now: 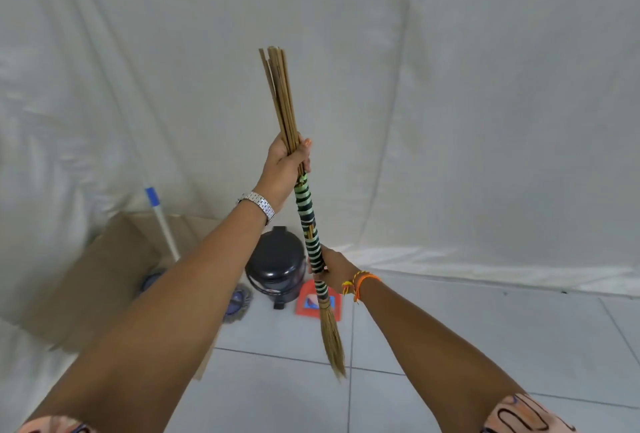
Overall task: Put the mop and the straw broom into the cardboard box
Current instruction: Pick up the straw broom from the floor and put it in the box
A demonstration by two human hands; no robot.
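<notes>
I hold the straw broom (306,214) nearly upright in front of me, its stick ends up and its straw tip hanging down over the tiles. My left hand (282,169) grips the bare sticks near the top. My right hand (334,268) grips the green-banded part lower down. The cardboard box (104,269) lies open at the lower left by the wall sheet. The mop (162,221), with a white handle and blue grip, leans out of the box; its blue-grey head (237,301) shows just past my left forearm.
A dark round pedal bin (277,264) stands on the floor behind the broom. A red dustpan (317,304) lies beside it. White sheets hang across the back and left. Pale floor tiles stretch to the right.
</notes>
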